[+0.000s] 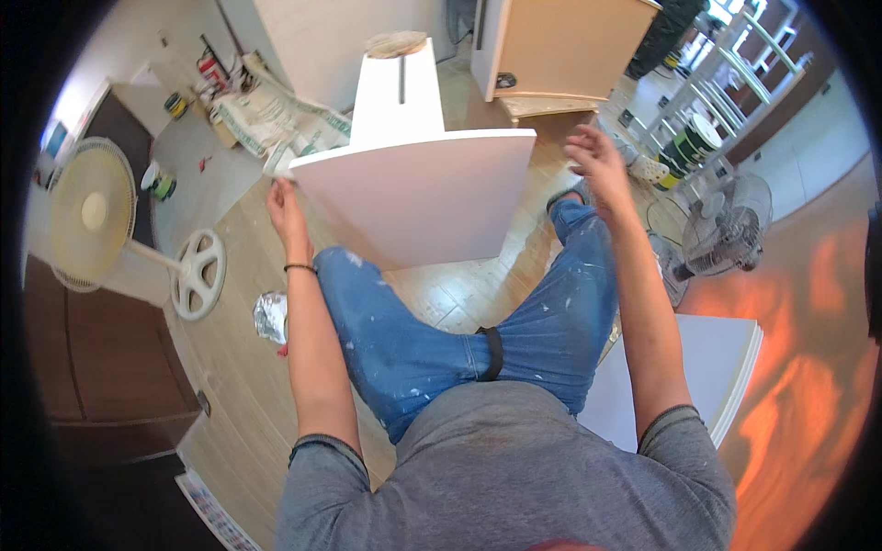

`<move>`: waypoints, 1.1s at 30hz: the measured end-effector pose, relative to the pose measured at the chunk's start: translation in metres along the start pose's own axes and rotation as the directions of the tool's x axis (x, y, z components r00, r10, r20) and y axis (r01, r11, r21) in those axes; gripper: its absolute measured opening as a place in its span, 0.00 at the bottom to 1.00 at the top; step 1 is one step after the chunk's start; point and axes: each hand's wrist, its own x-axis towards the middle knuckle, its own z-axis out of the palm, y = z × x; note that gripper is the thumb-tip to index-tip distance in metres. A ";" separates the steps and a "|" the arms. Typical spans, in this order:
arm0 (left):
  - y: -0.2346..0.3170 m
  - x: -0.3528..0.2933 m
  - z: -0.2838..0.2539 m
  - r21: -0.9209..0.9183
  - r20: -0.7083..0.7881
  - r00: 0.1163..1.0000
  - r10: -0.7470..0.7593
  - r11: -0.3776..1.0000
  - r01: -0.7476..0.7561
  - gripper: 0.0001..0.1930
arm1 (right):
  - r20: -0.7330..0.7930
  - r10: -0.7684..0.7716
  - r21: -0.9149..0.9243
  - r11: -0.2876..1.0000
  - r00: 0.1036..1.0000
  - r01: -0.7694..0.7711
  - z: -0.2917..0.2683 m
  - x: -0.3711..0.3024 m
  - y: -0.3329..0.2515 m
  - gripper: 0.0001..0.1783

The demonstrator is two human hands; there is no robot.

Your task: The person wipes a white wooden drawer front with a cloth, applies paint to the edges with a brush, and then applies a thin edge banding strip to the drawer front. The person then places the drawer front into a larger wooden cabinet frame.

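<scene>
Before my knees stands a large white panel (413, 197), its top edge running across the view. My left hand (288, 219) is raised beside the panel's left corner, fingers curled together; whatever they may hold is too small to make out. Past the panel's right corner, my right hand (599, 167) hangs in the air with its fingers apart and nothing in it, slightly blurred. Behind the panel is a narrow white piece (372, 101) with a dark slot, and a tan fuzzy pad (396, 43) lies on its far end.
Fans stand at left (94, 211) and right (726, 225). White boards (726, 367) lie stacked by my right side. A light wooden cabinet (570, 46), paint buckets (694, 142) and a ladder (744, 69) are farther off. A crumpled sack (276, 115) lies far left; foil (270, 317) sits near my left knee.
</scene>
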 end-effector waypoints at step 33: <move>0.052 -0.128 0.007 0.570 0.292 0.954 -0.072 0.814 -0.113 0.19 | -0.040 0.048 0.742 0.670 0.998 -0.002 0.032 0.066 0.172 0.27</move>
